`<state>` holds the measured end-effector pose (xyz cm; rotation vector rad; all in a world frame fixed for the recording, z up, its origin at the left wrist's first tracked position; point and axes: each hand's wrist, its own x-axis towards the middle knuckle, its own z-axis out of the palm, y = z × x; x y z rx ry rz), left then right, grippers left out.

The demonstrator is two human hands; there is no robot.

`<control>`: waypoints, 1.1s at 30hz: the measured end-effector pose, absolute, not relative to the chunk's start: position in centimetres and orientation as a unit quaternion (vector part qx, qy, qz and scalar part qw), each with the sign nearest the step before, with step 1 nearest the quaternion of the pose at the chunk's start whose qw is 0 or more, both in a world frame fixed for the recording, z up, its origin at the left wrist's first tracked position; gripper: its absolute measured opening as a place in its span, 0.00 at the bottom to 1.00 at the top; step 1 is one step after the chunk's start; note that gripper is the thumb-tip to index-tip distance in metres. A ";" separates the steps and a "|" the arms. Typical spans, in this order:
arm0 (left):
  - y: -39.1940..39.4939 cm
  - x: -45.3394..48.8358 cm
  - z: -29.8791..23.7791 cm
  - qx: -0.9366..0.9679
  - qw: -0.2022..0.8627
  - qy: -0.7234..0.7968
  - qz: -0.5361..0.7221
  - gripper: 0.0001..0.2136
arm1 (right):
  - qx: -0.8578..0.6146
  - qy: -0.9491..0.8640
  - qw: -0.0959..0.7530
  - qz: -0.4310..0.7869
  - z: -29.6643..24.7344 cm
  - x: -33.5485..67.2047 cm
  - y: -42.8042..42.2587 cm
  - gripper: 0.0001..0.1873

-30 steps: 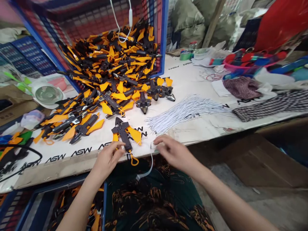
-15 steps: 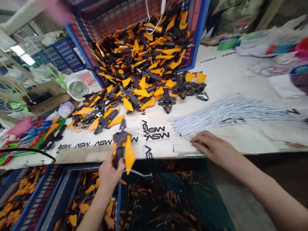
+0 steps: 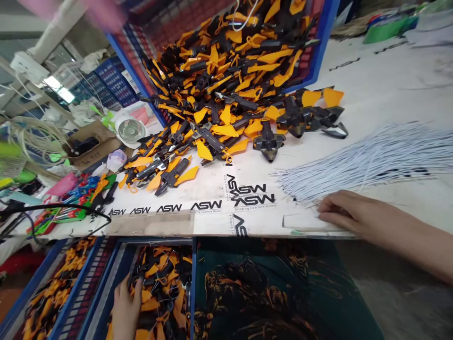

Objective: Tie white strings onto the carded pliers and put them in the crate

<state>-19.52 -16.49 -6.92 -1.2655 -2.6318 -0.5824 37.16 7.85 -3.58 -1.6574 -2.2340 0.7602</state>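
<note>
My left hand point(image 3: 125, 302) is down in a blue crate below the table edge, thumb and fingers apart. It is over black and orange plastic toy pieces point(image 3: 166, 274), some with thin white ties on them. At the table's front edge my right hand point(image 3: 348, 212) has its fingers pinched together, and one thin white cable tie point(image 3: 368, 167) rises from behind them. Beside that hand lies a broad bundle of white cable ties point(image 3: 332, 160). A heap of black and orange toys point(image 3: 226, 104) spills from a tipped blue crate point(image 3: 323, 47) onto the table.
A second low crate point(image 3: 76, 269) of orange pieces is at the lower left. Coloured plastic items point(image 3: 74, 193) lie on the table's left end, near a small fan point(image 3: 130, 130) and a cardboard box point(image 3: 90, 146). Dark green cloth point(image 3: 283, 283) hangs below the edge.
My left hand has moved down from the table edge into the crate and let go of the black and orange toy. My right hand stays by the ties; the view has shifted left.
</note>
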 end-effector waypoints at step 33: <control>9.0 0.2 3.3 -0.892 -0.205 -0.393 -0.089 0.18 | -0.482 -0.734 0.363 0.311 -2.6 31.7 2.7 0.12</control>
